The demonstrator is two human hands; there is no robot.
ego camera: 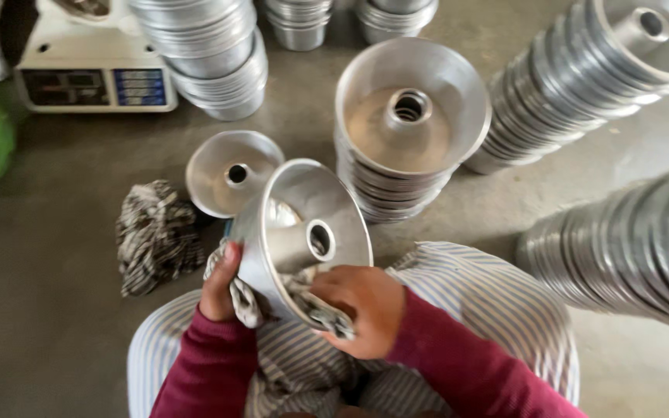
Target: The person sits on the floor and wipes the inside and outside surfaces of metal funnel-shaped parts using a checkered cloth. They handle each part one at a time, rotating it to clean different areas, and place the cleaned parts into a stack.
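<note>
A shiny aluminium ring mould point(303, 232) with a central tube is tilted on its side above my lap. My left hand point(220, 285) supports its outer wall from the left, fingers against the metal and a striped cloth point(248, 302). My right hand point(359, 308) presses a bunched part of the same cloth point(327, 313) against the mould's lower rim. Both sleeves are dark red. Behind the held mould a second single mould point(230, 172) sits on the floor.
Stacks of similar moulds stand around: one directly ahead point(408, 128), one leaning at the right point(582, 77), one at the far right point(629, 248), others at the back point(210, 54). A crumpled rag point(155, 236) lies left. A weighing scale point(90, 70) sits back left.
</note>
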